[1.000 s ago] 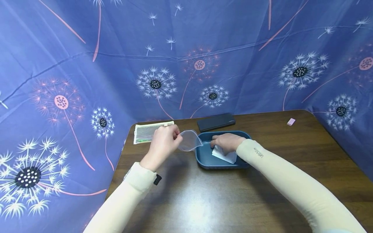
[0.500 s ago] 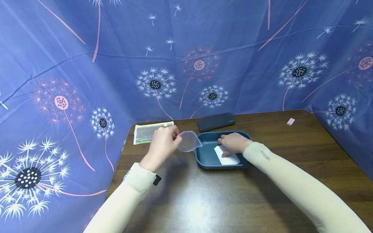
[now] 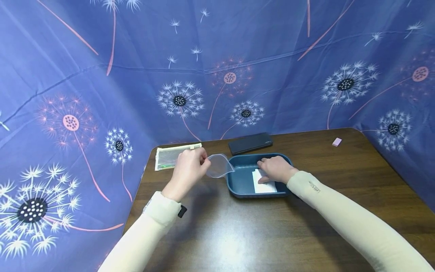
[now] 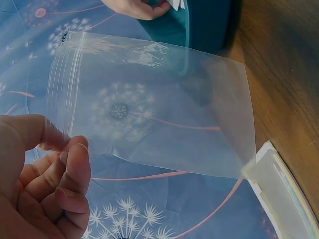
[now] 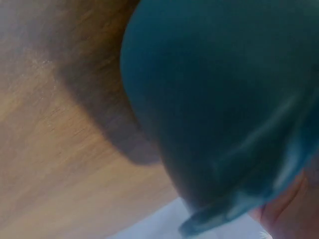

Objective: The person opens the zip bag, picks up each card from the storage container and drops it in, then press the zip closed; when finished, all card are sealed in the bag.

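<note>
My left hand (image 3: 190, 168) pinches a clear plastic zip bag (image 3: 219, 166) by its corner, at the ridged zip end. In the left wrist view the bag (image 4: 154, 109) hangs flat and see-through, and I make out nothing inside it. My right hand (image 3: 276, 169) reaches into a dark teal tray (image 3: 239, 194). Its thumb lies over some white paper pieces (image 3: 264, 187) on the tray floor, with the fingers spread away from the thumb. The tray wall (image 5: 214, 99) hides most of this hand in the right wrist view.
A zip pouch (image 3: 166, 156) with a pale border and something green inside lies at the back left. Behind the tray is a black flat case (image 3: 250, 143). A small pink block (image 3: 337, 142) sits at the far right. Patterned blue cloth (image 3: 217, 98) hangs behind the table.
My right hand has shifted a little to the right in the tray, its thumb and fingers spreading. The white papers have moved slightly right and lie flatter. The left hand keeps holding the bag.
</note>
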The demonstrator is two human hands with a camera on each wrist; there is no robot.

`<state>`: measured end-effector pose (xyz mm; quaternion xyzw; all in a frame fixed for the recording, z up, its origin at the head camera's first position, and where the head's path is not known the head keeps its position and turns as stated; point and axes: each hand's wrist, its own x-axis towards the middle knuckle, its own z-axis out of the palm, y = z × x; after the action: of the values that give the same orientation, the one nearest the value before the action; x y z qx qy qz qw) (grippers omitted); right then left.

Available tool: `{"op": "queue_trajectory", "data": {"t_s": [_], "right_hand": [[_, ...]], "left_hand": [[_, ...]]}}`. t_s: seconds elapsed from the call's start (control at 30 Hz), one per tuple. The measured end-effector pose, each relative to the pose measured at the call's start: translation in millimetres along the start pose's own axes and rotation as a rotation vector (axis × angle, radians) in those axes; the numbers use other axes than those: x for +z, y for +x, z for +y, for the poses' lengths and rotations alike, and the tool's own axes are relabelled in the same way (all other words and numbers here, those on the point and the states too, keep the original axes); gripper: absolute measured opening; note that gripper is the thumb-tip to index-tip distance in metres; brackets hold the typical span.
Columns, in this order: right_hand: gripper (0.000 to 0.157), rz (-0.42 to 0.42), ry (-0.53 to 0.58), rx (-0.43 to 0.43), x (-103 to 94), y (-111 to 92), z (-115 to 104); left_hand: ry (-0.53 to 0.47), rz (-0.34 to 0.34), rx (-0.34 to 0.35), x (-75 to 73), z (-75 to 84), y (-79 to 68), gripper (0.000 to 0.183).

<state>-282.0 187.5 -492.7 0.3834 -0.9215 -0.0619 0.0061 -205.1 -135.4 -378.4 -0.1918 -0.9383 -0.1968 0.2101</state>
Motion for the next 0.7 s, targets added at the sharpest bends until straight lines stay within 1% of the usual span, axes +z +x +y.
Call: {"op": "queue_trajectory", "data": {"t_s": [0.1,0.27,0.4,0.57,0.63,0.7], "right_hand": [[0.062,-0.015,0.045,0.045,1.9,2,1],[0.060,-0.041,0.178,0.136,1.0,5,4],[0.055,-0.040,0.252,0.165,-5.6,6,6],[0.051,-0.073,0.271,0.195,-11.7,7,7],[0.050,-0.067,0.264,0.203,-12.9,7,7],[0.049,-0.042,0.246,0.208,-12.7,5,6]], "left_hand": [[0.006,0.003,0.000,0.0,0.0,-0.1,0.010],[0.015,0.012,0.003,0.0,0.5,0.0,0.010],[0.013,0.014,0.004,-0.2,0.7,-0.3,0.009],[0.016,0.012,0.002,-0.5,1.0,-0.8,0.009],[0.016,0.016,0.002,-0.8,1.2,-1.1,0.009],[0.014,0.018,0.000,-0.8,1.2,-1.5,0.009]]}}
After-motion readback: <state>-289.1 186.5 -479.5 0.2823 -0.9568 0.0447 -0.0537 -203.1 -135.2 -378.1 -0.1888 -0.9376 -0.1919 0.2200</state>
